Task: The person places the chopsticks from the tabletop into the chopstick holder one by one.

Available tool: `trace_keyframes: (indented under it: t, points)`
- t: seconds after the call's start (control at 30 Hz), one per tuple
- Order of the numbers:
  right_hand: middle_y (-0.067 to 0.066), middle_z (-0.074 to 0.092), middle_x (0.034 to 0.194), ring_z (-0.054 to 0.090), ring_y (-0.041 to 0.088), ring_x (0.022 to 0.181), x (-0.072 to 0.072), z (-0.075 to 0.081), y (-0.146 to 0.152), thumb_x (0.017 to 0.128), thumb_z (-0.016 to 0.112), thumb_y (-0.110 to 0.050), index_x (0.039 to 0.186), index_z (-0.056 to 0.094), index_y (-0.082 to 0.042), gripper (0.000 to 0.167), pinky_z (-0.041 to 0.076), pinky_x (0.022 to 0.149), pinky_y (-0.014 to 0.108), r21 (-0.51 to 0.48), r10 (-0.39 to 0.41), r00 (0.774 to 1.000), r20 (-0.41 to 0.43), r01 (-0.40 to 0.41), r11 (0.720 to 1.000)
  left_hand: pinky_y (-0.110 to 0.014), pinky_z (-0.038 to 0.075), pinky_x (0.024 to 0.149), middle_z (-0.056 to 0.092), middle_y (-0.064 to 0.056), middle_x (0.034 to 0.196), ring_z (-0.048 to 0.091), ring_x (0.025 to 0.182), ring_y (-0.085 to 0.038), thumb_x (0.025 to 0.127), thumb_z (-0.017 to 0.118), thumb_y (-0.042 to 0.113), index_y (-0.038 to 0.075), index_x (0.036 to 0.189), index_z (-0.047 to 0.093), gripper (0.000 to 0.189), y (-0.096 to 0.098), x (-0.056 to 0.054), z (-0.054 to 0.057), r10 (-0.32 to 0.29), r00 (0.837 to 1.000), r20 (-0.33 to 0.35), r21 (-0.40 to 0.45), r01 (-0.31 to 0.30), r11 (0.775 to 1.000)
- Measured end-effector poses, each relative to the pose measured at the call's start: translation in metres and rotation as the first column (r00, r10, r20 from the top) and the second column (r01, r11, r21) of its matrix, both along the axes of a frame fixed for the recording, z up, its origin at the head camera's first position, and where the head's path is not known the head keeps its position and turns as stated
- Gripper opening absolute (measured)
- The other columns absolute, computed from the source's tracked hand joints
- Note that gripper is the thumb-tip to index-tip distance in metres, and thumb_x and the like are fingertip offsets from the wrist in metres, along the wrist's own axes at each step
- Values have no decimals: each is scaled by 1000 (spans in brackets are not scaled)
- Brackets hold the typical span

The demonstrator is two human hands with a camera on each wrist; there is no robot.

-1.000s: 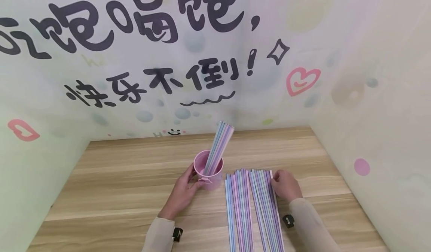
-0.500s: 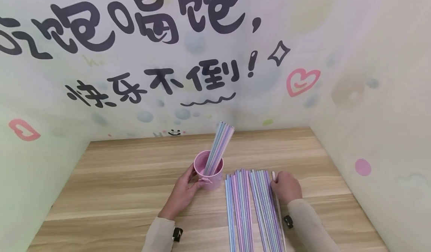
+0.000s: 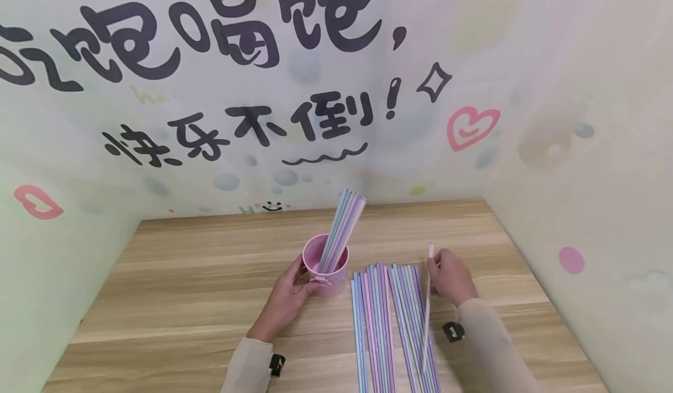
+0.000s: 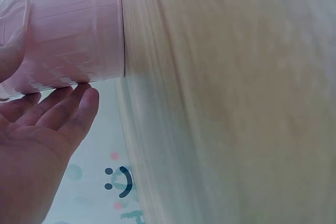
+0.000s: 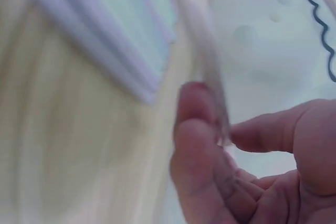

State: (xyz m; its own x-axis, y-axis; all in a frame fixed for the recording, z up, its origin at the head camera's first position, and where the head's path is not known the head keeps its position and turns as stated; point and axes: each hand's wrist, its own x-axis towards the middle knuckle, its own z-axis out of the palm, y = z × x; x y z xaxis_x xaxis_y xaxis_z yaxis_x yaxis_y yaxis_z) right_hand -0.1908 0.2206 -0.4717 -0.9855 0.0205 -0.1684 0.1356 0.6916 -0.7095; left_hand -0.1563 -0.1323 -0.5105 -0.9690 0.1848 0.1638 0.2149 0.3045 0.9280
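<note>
My left hand (image 3: 283,304) holds a small pink bucket (image 3: 331,288) at its near left side, thumb by the handle. In the left wrist view the fingers touch the wall of the bucket (image 4: 73,30). Several pastel straws (image 3: 342,235) lean to the right inside it. My right hand (image 3: 453,277) pinches one pale straw (image 3: 427,317) near its upper end, above the right edge of the laid-out rows. Blurred in the right wrist view, this straw (image 5: 197,19) sits between thumb and fingers. Its lower end overlaps the right-hand row of straws (image 3: 411,311).
Two more groups of straws lie on the wooden table, a narrow blue one (image 3: 359,329) and a mixed pink, blue and purple one (image 3: 380,323). White printed walls (image 3: 420,165) enclose the table (image 3: 210,276) at the back and both sides.
My right hand has pulled the pale straw away from the right side of the row and lifted its upper end forward. My left hand and the bucket stay in place.
</note>
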Motion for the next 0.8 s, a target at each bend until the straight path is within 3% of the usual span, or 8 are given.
trace_keyframes:
  t: [0.2,0.47,0.7,0.8]
  points:
    - [14,64,73,65,22,56,-9,21,-13,106,41,-19,112,48,5,25,62,54,37,-198,-35,995,-95,15,980,-41,46,110,49,-15,148,51,132,-30,94,68,12,10,156,32,71,-1,1,0,-1,1000,2,-6,1,1000]
    - [19,64,74,65,23,54,-23,55,-40,107,41,-23,120,45,4,30,63,53,35,-403,-146,961,-236,40,914,-40,46,110,47,-16,149,50,133,-33,94,68,13,10,156,32,72,-2,1,0,-8,1000,0,8,8,1000]
    - [24,64,76,66,21,52,-36,83,-63,108,41,-24,117,43,3,28,63,53,38,-559,-232,905,-357,-8,829,-38,46,109,48,-17,148,50,133,-35,94,68,12,10,156,32,72,-2,2,1,-14,1000,-4,22,14,1000]
    - [25,65,77,66,19,52,-39,91,-70,108,41,-25,116,42,2,28,63,54,36,-587,-267,882,-388,-14,810,-39,47,109,48,-17,148,49,133,-35,94,68,12,10,156,31,72,-2,2,1,-16,1000,1,24,16,1000]
